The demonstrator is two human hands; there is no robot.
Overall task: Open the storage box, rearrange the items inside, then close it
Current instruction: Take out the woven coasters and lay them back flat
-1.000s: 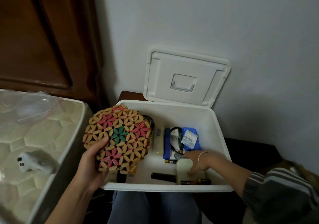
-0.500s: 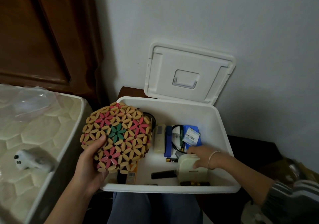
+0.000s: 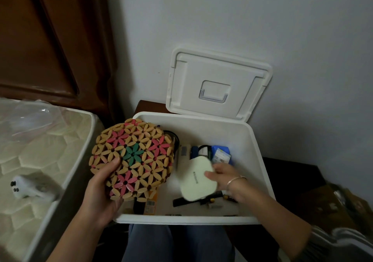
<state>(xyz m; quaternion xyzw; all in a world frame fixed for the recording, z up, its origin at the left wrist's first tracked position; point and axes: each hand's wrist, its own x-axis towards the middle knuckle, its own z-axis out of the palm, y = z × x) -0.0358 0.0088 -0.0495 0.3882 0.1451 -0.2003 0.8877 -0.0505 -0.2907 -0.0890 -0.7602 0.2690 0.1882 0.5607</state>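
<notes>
Storage box (image 3: 257,160) open; your L grip (image 3: 99,191) clamps flower mat (image 3: 137,156) over its left rim, R grip (image 3: 226,179) pinches cream gadget (image 3: 196,181) over its middle.

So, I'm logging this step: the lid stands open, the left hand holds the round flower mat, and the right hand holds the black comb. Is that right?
Not quite. The head view shows the right hand holding the pale rounded case, not the black comb, which lies in the box. The lid does stand open, and the left hand holds the round flower mat.
</notes>
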